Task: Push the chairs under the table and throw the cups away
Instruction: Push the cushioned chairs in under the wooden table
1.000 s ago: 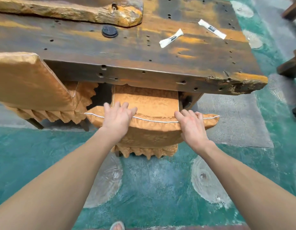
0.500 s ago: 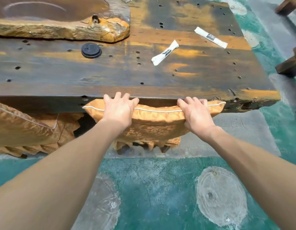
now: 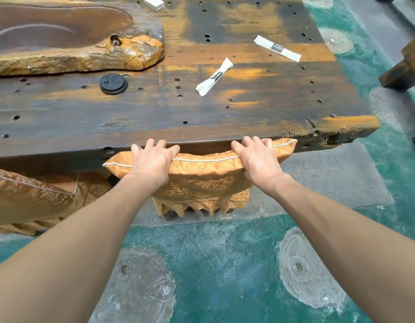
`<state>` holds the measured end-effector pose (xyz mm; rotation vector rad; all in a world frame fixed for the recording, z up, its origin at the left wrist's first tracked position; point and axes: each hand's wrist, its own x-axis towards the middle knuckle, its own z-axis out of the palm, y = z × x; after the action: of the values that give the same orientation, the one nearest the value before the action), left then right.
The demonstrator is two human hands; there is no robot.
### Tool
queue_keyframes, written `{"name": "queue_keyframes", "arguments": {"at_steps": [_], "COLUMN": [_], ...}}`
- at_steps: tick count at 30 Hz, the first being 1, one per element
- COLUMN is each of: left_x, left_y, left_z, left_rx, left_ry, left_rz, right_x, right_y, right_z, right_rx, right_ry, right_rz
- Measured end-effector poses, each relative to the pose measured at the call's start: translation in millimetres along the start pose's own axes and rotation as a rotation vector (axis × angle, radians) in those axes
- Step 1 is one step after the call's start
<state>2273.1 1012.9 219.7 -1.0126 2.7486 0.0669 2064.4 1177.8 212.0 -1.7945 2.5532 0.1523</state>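
Note:
A chair with an orange patterned cushion (image 3: 203, 180) stands tucked under the front edge of the dark wooden table (image 3: 155, 117); only its back rim and fringe show. My left hand (image 3: 153, 163) and my right hand (image 3: 257, 160) both lie over the cushion's back edge, fingers curled on it and touching the table's edge. A second orange cushioned chair (image 3: 32, 197) stands at the left, partly under the table. A black cup lid (image 3: 113, 83) lies on the tabletop. No cup is in view.
Two white paper packets (image 3: 214, 76) (image 3: 277, 48) lie on the table, and a carved wooden tray (image 3: 73, 40) fills its back left. A white block (image 3: 153, 3) sits at the far edge. Dark wooden furniture (image 3: 404, 68) stands at the right on the teal floor (image 3: 225, 264).
The chair has slid forward under the table with both hands on its cushion. My view has moved closer, over the tabletop.

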Motion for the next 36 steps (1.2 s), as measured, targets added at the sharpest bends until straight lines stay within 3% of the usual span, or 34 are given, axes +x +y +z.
{"name": "queue_keyframes", "arguments": {"at_steps": [6, 19, 27, 31, 36], "left_x": [1, 6, -3, -4, -26], "left_y": [-1, -3, 17, 25, 34], "left_z": [3, -3, -8, -19, -22], "left_rx": [0.003, 0.022, -0.017, -0.036, -0.053], "left_ry": [0.022, -0.109, -0.153, -0.259, -0.279], "left_rz": [-0.001, 0.018, -0.176, -0.224, -0.211], "right_x": [1, 0, 2, 3, 9], "right_y": [0, 1, 2, 3, -13], "right_z": [-1, 2, 2, -6, -34], "right_rx": [0.012, 0.032, 0.059, 0.091, 0.149], "right_ry": [0.01, 0.016, -0.002, -0.116, -0.416], "right_rz": [-0.002, -0.002, -0.022, -0.041, -0.066]}}
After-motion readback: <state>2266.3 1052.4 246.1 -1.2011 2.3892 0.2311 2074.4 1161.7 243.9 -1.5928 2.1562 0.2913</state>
